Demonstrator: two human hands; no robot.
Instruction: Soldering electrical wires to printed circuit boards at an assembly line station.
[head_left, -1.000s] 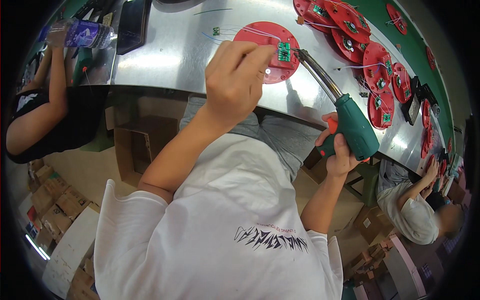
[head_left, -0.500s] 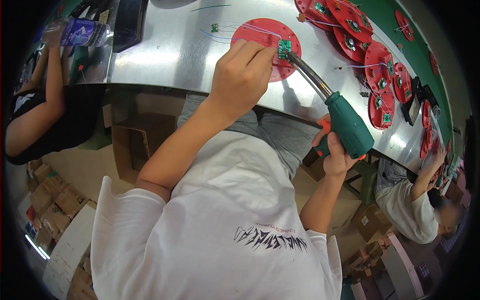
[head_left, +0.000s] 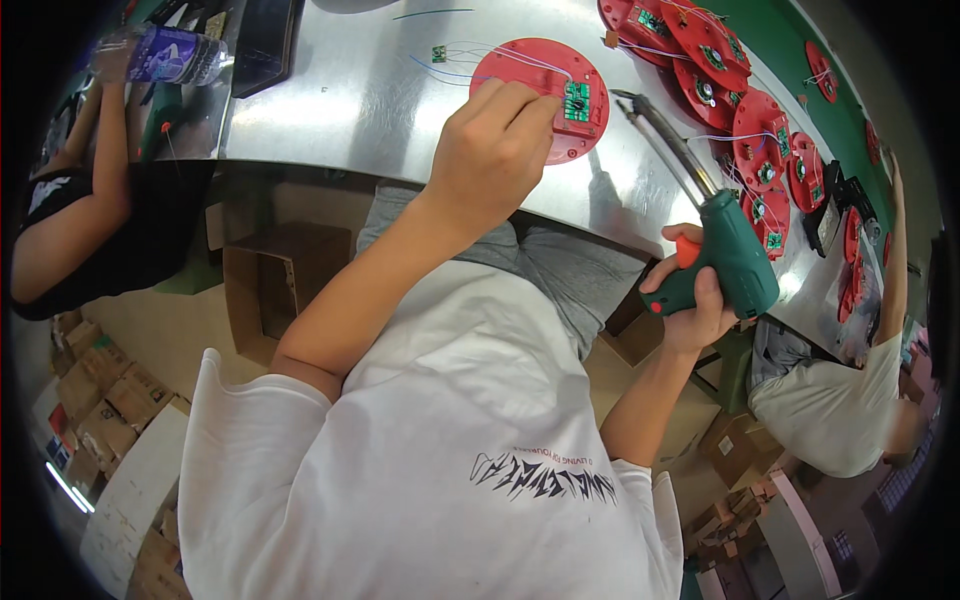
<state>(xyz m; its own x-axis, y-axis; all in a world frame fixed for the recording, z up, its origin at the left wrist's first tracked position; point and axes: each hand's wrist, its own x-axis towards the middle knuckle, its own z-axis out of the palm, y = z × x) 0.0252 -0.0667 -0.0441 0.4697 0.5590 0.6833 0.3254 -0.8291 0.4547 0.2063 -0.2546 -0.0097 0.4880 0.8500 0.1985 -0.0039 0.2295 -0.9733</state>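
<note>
On the silvery metal worktop (head_left: 350,110), near twelve o'clock, lies a round red plastic disc (head_left: 542,76), a green circuit board (head_left: 578,101) toward its three o'clock. The left hand (head_left: 497,150) curls over the disc's seven-to-eight o'clock edge; I cannot tell whether its fingertips pinch anything. The right hand (head_left: 700,312) grips a dark-green plastic soldering gun (head_left: 738,255), its tip just beyond the disc's three o'clock.

Toward the left end of the counter (head_left: 340,110) are a purple-labelled bottle (head_left: 175,57) and a black tray (head_left: 265,50). A co-worker in black (head_left: 70,250) is there; another in white (head_left: 825,420) is farther right. Below the near edge stands a cardboard box (head_left: 248,300).
</note>
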